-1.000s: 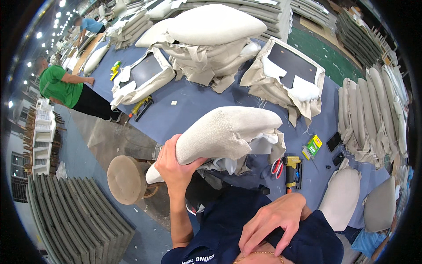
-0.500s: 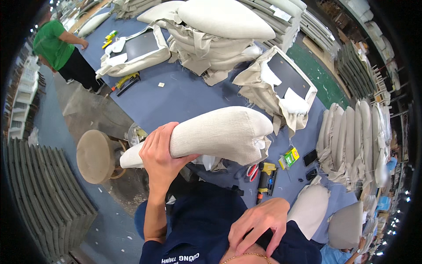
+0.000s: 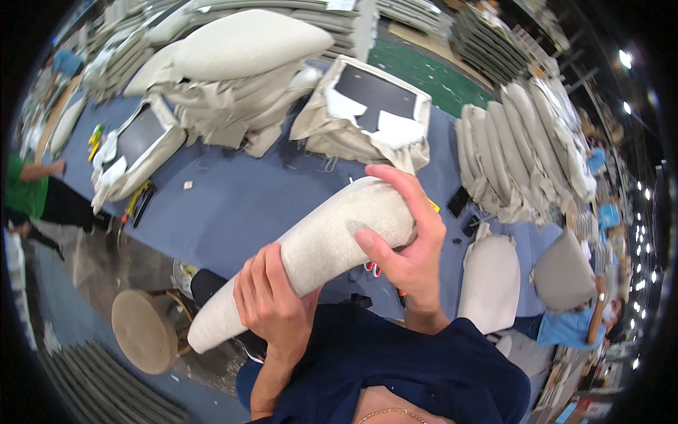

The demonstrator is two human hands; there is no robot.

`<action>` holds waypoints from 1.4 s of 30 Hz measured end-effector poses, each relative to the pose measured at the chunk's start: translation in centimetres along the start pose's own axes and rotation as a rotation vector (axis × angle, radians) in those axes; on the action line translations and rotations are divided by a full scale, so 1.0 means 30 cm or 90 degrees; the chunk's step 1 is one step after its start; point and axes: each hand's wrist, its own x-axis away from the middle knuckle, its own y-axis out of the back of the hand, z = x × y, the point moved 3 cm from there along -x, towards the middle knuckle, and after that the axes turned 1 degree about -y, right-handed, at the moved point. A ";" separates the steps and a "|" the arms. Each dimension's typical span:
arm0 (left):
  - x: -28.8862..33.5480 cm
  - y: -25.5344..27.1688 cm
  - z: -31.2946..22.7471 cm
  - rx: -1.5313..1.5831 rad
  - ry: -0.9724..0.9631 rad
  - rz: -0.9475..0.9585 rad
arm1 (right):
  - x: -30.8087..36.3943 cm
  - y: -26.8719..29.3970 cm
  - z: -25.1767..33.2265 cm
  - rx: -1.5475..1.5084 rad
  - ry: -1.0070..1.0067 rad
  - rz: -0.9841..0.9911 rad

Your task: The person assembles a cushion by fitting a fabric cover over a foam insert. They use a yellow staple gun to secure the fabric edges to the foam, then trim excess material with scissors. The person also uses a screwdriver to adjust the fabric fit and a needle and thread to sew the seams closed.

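Observation:
I hold a long beige fabric-covered cushion (image 3: 321, 247) in front of my chest, slanting from lower left to upper right. My left hand (image 3: 272, 304) grips its lower middle from below. At the cushion's upper end my right hand (image 3: 409, 247) is wrapped around it, fingers over the top. Below it lies the blue worktable (image 3: 240, 205). Red-handled scissors (image 3: 371, 268) peek out under my right hand.
Stacks of beige cushions (image 3: 233, 63) and upholstered frames (image 3: 374, 113) lie at the table's far side, and a row of cushions (image 3: 522, 155) stands at right. A round stool (image 3: 145, 328) stands at lower left. A person in green (image 3: 35, 191) works at far left.
My right hand has come up from my chest and taken hold of the cushion's upper end. The cushion has tilted and come closer to me.

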 end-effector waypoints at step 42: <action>-0.502 -0.035 -0.126 0.251 -0.329 0.247 | 0.250 -0.240 -0.678 0.069 -0.020 0.022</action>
